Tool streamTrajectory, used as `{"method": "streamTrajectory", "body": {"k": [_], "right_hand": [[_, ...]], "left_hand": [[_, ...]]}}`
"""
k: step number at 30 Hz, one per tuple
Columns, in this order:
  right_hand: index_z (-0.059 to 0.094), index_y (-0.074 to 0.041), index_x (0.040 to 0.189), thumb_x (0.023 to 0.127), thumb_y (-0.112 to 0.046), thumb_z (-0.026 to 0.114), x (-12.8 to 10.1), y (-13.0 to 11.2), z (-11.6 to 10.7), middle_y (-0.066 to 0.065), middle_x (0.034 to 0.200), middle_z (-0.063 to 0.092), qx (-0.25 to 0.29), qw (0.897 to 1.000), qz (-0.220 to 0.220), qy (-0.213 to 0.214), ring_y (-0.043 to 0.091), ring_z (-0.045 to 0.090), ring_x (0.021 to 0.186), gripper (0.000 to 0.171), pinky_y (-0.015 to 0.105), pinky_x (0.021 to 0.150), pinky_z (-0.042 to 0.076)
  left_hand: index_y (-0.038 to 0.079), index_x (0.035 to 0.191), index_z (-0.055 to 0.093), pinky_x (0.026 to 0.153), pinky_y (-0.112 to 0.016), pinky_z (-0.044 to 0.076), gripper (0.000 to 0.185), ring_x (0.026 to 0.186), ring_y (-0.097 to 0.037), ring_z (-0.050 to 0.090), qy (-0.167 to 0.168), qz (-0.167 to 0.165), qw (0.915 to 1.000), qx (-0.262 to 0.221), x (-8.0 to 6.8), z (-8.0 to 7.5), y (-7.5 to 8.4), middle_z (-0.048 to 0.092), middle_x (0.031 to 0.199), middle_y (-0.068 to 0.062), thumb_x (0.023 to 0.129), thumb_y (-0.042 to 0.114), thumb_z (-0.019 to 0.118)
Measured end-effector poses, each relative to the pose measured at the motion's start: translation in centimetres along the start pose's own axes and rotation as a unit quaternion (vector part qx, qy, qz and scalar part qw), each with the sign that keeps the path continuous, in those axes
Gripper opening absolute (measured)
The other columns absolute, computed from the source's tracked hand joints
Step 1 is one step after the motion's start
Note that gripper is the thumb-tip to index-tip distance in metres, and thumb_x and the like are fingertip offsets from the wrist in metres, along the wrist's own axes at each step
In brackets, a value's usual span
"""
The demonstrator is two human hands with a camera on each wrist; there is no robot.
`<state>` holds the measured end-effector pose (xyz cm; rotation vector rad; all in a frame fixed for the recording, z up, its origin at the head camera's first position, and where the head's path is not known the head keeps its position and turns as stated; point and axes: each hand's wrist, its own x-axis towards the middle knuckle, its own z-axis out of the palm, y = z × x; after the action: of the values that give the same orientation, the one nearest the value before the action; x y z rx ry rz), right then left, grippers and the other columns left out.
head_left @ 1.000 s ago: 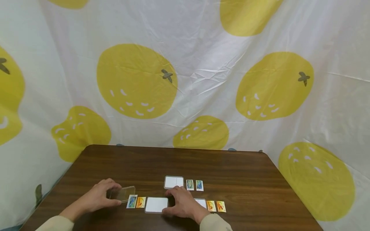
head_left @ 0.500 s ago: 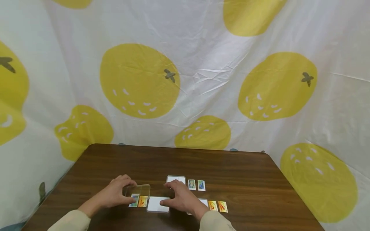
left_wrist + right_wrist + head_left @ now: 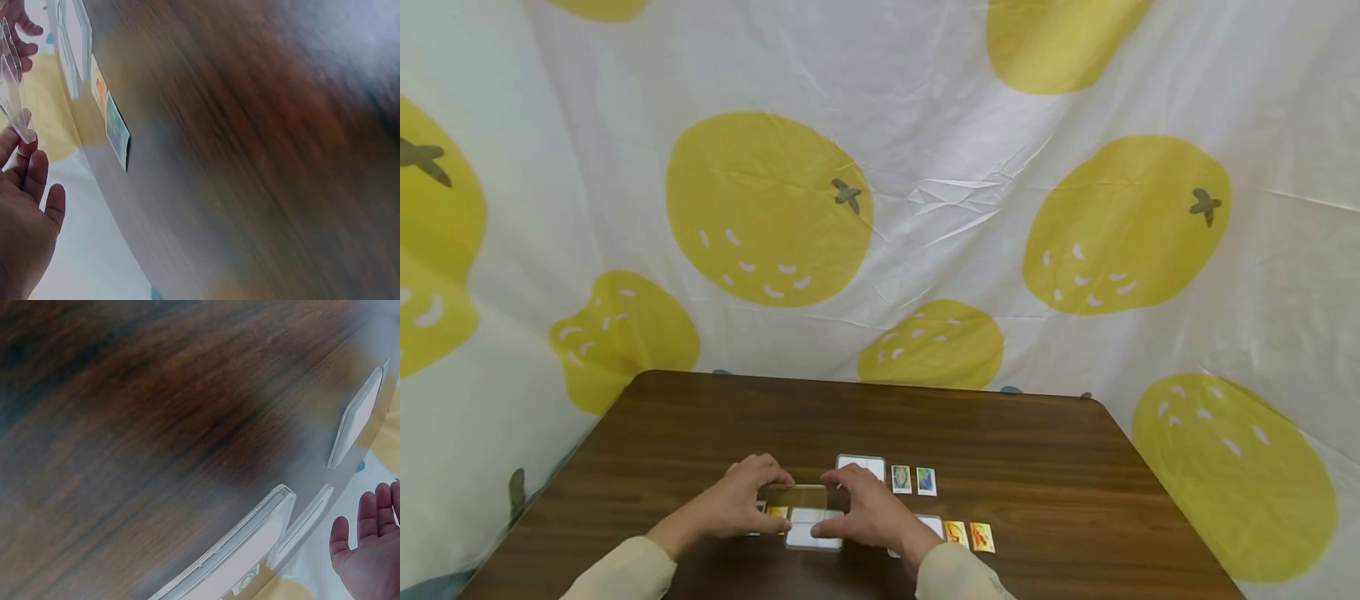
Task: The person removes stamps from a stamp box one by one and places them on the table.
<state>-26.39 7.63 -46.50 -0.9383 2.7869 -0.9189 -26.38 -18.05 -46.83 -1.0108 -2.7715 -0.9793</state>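
My left hand (image 3: 741,500) pinches the left edge of a clear plastic cover (image 3: 805,493), held above a flat white-faced case (image 3: 812,542). The cover also shows in the left wrist view (image 3: 11,81). My right hand (image 3: 876,512) is at the cover's right side, thumb and fingers spread; the right wrist view shows its fingers loosely extended. Left of the case lie an orange stamp-like card (image 3: 98,86) and a blue-green one (image 3: 117,130), both partly hidden by my left hand in the head view.
A second white-faced case (image 3: 934,525) is partly behind my right hand, with two orange cards (image 3: 981,537) beside it. Farther back lies another white case (image 3: 861,462) with two blue-green cards (image 3: 926,482). A lemon-print cloth (image 3: 767,208) hangs behind the brown table (image 3: 1037,467).
My left hand has carried the clear cover rightward, from left of the two left cards to over the middle white case. My right hand has stayed nearly in place.
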Motion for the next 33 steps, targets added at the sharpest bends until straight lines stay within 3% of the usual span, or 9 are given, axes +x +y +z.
{"method": "streamTrajectory", "body": {"k": [5,13,21,28,33], "right_hand": [[0.063,-0.009,0.129,0.077,-0.047,0.083,0.1,0.0,-0.1,-0.002,0.120,0.060,-0.007,1.000,0.004,-0.011,0.012,0.055,0.110,0.068,0.032,0.094,0.045],[0.067,-0.010,0.124,0.077,-0.045,0.083,-0.3,0.3,-0.5,-0.006,0.107,0.057,-0.005,1.000,0.000,-0.012,0.007,0.052,0.094,0.061,0.027,0.084,0.045],[0.067,-0.013,0.123,0.076,-0.043,0.084,-0.8,0.8,-0.8,-0.004,0.110,0.058,-0.003,1.000,0.012,-0.007,0.010,0.054,0.099,0.058,0.031,0.089,0.046],[0.067,-0.011,0.125,0.075,-0.042,0.085,-1.1,1.0,-0.7,-0.006,0.107,0.057,0.002,0.999,0.044,-0.027,0.009,0.053,0.096,0.062,0.031,0.088,0.046],[0.067,-0.009,0.127,0.073,-0.038,0.087,-1.4,1.2,-0.4,-0.006,0.106,0.059,0.000,0.999,0.043,-0.028,0.008,0.053,0.093,0.065,0.030,0.085,0.046]], "left_hand": [[0.013,0.110,0.069,0.078,-0.038,0.032,0.050,0.091,-0.013,0.046,-0.002,0.008,0.9999,0.007,0.4,0.4,0.4,0.054,0.101,0.009,0.075,0.047,0.081],[0.012,0.110,0.069,0.076,-0.035,0.031,0.052,0.089,-0.010,0.044,0.004,0.021,0.9993,0.030,0.7,0.8,0.7,0.054,0.101,0.008,0.073,0.047,0.082],[0.010,0.117,0.068,0.081,-0.038,0.033,0.055,0.095,-0.014,0.047,-0.016,0.011,0.9996,0.021,0.7,0.7,0.6,0.055,0.107,0.005,0.075,0.043,0.081],[0.011,0.113,0.067,0.082,-0.039,0.034,0.052,0.096,-0.014,0.049,-0.012,0.020,0.9994,0.026,0.7,1.2,0.5,0.058,0.107,0.005,0.074,0.042,0.082],[0.011,0.112,0.067,0.084,-0.040,0.036,0.053,0.096,-0.014,0.050,-0.014,0.019,0.9993,0.029,0.7,1.7,0.4,0.058,0.107,0.006,0.072,0.042,0.083]]}}
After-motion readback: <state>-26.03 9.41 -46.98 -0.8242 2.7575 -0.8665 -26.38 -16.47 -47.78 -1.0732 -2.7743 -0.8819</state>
